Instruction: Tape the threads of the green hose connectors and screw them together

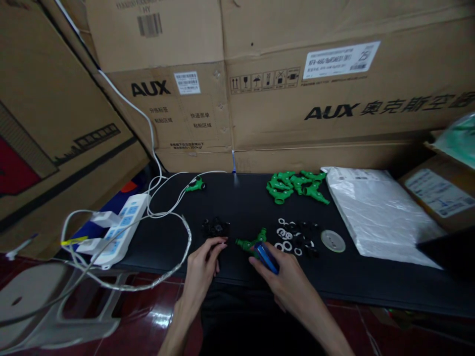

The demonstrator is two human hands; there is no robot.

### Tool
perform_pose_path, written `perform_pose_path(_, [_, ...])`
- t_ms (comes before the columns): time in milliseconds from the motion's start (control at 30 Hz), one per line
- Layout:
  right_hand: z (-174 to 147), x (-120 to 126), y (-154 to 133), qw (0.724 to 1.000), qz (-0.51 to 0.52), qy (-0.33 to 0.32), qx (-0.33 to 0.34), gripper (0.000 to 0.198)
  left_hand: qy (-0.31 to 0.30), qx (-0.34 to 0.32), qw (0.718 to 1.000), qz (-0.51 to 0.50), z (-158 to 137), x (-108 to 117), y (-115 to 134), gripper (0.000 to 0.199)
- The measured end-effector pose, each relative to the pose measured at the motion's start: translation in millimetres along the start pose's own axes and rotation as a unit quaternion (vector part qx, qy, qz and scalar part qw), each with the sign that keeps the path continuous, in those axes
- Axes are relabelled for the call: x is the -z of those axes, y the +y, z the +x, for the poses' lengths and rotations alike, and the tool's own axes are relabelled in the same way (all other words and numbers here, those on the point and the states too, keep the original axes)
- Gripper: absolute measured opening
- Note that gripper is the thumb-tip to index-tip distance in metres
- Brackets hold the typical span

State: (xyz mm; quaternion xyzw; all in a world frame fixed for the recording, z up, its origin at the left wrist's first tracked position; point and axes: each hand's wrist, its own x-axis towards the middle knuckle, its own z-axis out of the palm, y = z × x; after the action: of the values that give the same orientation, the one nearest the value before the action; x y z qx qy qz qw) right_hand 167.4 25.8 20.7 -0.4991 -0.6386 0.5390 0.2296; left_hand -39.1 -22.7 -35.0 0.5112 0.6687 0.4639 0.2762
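My right hand (284,274) is closed around a blue stick-shaped tool (267,257) whose tip I cannot make out. Just beyond its fingers a green Y-shaped hose connector (252,244) lies on the black table (241,207). My left hand (204,259) has thumb and fingers pinched together beside a small pile of black parts (215,227); whatever is between its fingertips is too small to name. White ring washers (286,245) and small black pieces (305,237) are scattered right of the connector.
More green connectors (293,184) are heaped at the back, and one green-and-black connector (196,185) lies near the cables. A round disc (333,241) and a white plastic package (371,212) are on the right. A power strip (124,230) with looping white cables stands left. Cardboard boxes (267,118) wall the back.
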Motion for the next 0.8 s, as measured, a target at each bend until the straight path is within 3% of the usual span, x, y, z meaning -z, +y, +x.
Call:
perform_pose_path(267, [-6,-12,0,0.998,0.004,-0.052,-0.028,0.041,0.057,-0.029,0.997,0.051,2,6,-14,0.026])
perform_pose_path(467, [-12,-3,7,0.998,0.010,-0.027,-0.058,0.039,0.078,-0.039,0.994,0.073,1,6,-11,0.027])
perform_pose_path(700, [-24,10,12,0.999,0.028,-0.013,-0.023,0.048,0.123,-0.064,0.983,0.121,0,5,-18,0.027])
perform_pose_path(800, [-32,22,12,0.999,0.034,0.025,-0.026,0.054,0.150,-0.075,0.975,0.148,1,5,-21,0.026])
